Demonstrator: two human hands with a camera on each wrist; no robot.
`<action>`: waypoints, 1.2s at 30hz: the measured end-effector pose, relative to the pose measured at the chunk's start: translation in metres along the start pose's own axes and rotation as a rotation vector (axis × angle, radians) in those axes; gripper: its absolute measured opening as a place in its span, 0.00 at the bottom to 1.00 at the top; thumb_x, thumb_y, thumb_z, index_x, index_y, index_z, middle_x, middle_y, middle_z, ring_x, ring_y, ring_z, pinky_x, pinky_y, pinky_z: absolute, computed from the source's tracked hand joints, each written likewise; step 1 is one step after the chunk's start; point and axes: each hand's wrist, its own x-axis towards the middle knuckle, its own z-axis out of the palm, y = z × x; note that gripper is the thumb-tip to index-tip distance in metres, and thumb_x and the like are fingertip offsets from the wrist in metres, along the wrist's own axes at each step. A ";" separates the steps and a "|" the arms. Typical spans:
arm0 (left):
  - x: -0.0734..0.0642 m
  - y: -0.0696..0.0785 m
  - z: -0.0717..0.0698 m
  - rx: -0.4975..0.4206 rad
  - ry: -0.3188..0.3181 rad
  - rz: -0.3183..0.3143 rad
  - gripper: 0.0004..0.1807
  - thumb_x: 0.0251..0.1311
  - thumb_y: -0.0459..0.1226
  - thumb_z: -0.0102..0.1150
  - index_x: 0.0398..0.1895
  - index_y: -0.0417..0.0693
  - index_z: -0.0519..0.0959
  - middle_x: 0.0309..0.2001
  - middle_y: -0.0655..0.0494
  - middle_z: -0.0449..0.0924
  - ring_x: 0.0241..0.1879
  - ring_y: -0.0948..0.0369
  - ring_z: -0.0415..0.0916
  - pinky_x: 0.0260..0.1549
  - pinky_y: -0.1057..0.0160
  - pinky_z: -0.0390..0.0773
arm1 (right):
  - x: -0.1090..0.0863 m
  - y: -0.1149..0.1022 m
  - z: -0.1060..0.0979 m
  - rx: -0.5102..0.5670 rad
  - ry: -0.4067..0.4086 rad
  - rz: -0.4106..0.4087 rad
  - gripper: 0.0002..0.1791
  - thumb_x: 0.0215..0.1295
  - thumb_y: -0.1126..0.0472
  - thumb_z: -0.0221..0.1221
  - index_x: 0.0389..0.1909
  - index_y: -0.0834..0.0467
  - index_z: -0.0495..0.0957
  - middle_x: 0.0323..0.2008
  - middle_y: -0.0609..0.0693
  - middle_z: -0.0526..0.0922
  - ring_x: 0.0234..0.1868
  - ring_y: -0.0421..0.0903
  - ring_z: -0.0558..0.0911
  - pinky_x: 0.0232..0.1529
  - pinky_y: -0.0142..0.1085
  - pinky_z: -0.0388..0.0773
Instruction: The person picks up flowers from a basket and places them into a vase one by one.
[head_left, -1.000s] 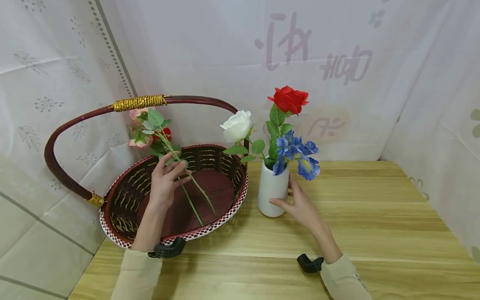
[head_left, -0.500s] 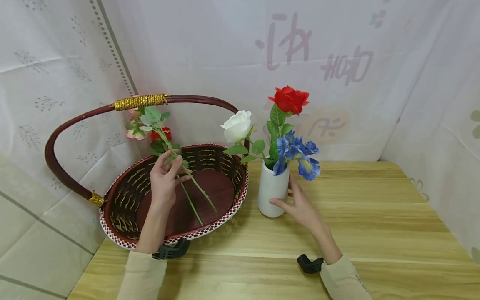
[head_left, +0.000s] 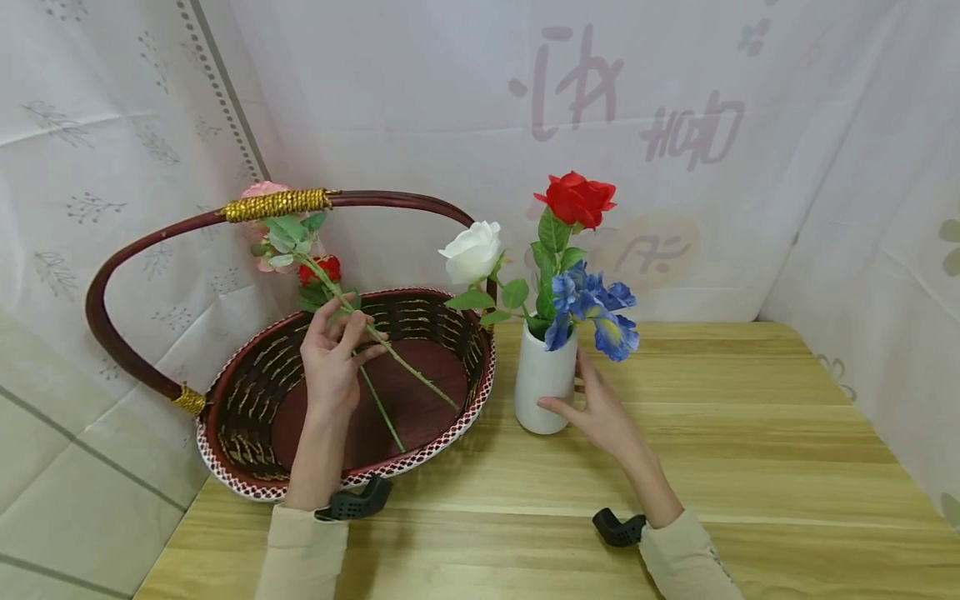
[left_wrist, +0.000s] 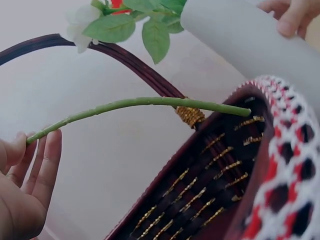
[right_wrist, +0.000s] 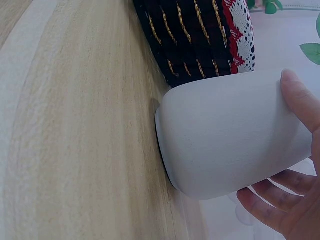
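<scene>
Over the basket, my left hand (head_left: 330,362) pinches the green stem (left_wrist: 135,101) of a pink flower (head_left: 267,190). Its bloom is partly hidden behind the basket handle, and the stem's lower end slants right over the basket. A red flower (head_left: 321,269) leans in the basket, its thinner stem (head_left: 382,408) running under my left hand to the front rim. My right hand (head_left: 600,412) grips the white vase (head_left: 534,383), thumb in front and fingers round the far side. Upright on the table, the vase holds a red rose (head_left: 576,200), a white rose (head_left: 472,252) and a blue iris (head_left: 596,310).
The oval dark-red wicker basket (head_left: 442,440), trimmed in white and red, stands left of the vase. Its tall handle (head_left: 120,250) arches over it. The wooden table (head_left: 750,450) reaches back to a printed white curtain (head_left: 675,67).
My left hand has turned a little and shifted slightly right. The pink flower's bloom has moved left and up behind the handle, while its stem end swings right. My right hand and the vase stay put.
</scene>
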 end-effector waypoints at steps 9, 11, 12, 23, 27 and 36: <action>-0.005 -0.001 0.002 -0.127 0.026 0.046 0.26 0.69 0.33 0.58 0.69 0.39 0.68 0.37 0.50 0.81 0.28 0.55 0.84 0.24 0.63 0.85 | 0.000 -0.002 0.000 -0.009 0.010 -0.004 0.57 0.63 0.44 0.69 0.82 0.47 0.40 0.75 0.57 0.59 0.68 0.57 0.69 0.61 0.54 0.75; -0.007 -0.001 0.003 -0.169 0.022 0.043 0.26 0.70 0.32 0.58 0.69 0.38 0.68 0.36 0.50 0.81 0.28 0.54 0.84 0.23 0.63 0.85 | 0.000 -0.003 0.000 -0.013 0.013 -0.008 0.58 0.63 0.44 0.69 0.82 0.48 0.40 0.75 0.58 0.59 0.68 0.58 0.69 0.61 0.55 0.75; -0.008 -0.001 0.003 -0.185 0.020 0.042 0.26 0.70 0.32 0.58 0.69 0.38 0.67 0.36 0.49 0.81 0.28 0.54 0.84 0.23 0.63 0.85 | 0.000 -0.003 0.000 -0.013 0.015 -0.010 0.58 0.63 0.44 0.69 0.82 0.49 0.40 0.75 0.58 0.59 0.68 0.58 0.69 0.61 0.55 0.76; -0.019 -0.005 0.007 -0.341 -0.058 0.069 0.28 0.71 0.29 0.54 0.73 0.39 0.62 0.36 0.46 0.81 0.27 0.52 0.85 0.22 0.62 0.85 | 0.000 0.000 0.001 -0.005 0.006 -0.006 0.56 0.64 0.45 0.69 0.82 0.46 0.40 0.75 0.55 0.59 0.68 0.57 0.69 0.61 0.54 0.75; -0.023 -0.007 0.010 -0.368 -0.088 0.073 0.24 0.71 0.28 0.53 0.68 0.38 0.64 0.35 0.45 0.81 0.27 0.51 0.85 0.23 0.60 0.86 | 0.000 0.000 0.002 -0.009 0.005 -0.002 0.56 0.64 0.45 0.69 0.82 0.46 0.41 0.75 0.56 0.59 0.68 0.57 0.69 0.61 0.54 0.75; -0.028 -0.011 0.020 -0.352 -0.126 0.138 0.18 0.72 0.29 0.53 0.62 0.35 0.65 0.32 0.45 0.80 0.26 0.51 0.85 0.22 0.60 0.86 | -0.001 -0.002 0.000 -0.006 0.010 0.005 0.56 0.64 0.45 0.69 0.82 0.49 0.41 0.74 0.58 0.60 0.68 0.58 0.69 0.61 0.55 0.75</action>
